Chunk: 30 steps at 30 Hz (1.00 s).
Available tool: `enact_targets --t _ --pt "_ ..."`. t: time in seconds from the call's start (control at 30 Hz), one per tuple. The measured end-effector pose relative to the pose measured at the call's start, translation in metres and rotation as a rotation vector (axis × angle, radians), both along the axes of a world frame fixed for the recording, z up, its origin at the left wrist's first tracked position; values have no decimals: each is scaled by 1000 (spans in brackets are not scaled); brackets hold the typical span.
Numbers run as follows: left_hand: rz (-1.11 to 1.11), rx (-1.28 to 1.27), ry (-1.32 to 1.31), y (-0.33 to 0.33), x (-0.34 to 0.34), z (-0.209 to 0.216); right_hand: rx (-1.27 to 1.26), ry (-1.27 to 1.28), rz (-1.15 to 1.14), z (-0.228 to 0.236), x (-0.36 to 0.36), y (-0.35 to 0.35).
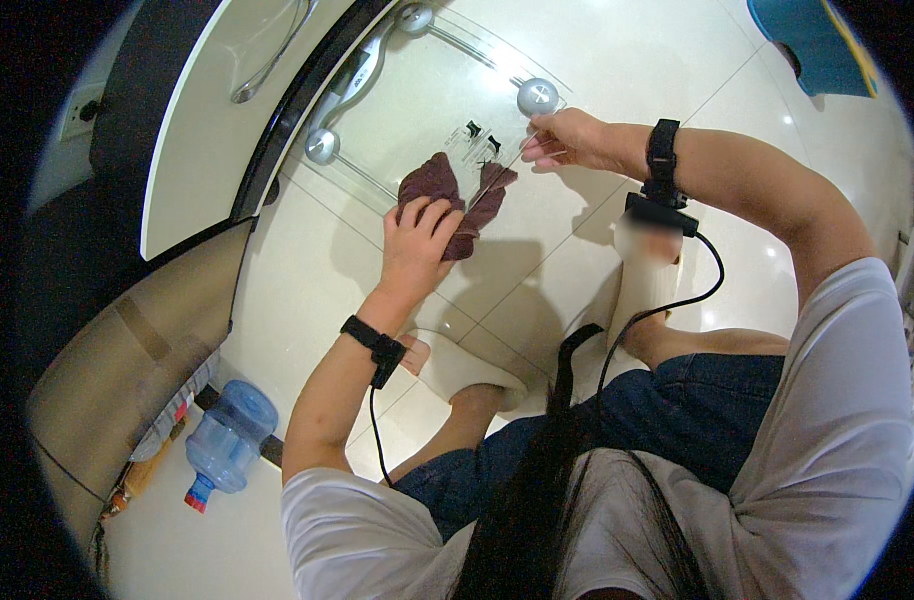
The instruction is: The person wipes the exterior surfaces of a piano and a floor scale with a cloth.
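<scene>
A glass scale on the floor is being wiped. A cloth at its near edge is pressed under the flat left hand; its right corner is pinched by the right hand. Wiping appears underway.

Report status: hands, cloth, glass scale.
Left hand flat on maroon cloth. Right hand gripping glass scale edge. Nothing blocking.
</scene>
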State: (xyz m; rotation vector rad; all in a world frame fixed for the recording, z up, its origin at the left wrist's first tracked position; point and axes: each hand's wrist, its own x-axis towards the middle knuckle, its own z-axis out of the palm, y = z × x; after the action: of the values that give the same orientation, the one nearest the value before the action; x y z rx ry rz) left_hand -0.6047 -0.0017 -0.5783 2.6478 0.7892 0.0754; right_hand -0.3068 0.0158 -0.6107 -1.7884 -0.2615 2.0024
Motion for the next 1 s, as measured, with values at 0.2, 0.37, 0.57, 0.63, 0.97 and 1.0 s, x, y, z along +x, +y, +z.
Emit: enact_targets --t 0.2,0.37,0.57,0.63,0.97,1.0 --pt "201 5 -65 11 -32 9 -4 -99 44 13 13 0" --pt "539 -159 -209 17 -60 9 15 -257 86 11 22 2" --pt "1132 -1258 -410 23 -71 21 447 -805 -25 -26 38 8" --pt "1115 -1286 -426 28 -69 15 490 -708 8 -21 40 21" --pt "1075 -1445 -548 46 -67 9 307 -466 -57 -61 46 65" --pt "1076 -1461 -537 49 -61 12 336 -341 -166 -75 59 65"
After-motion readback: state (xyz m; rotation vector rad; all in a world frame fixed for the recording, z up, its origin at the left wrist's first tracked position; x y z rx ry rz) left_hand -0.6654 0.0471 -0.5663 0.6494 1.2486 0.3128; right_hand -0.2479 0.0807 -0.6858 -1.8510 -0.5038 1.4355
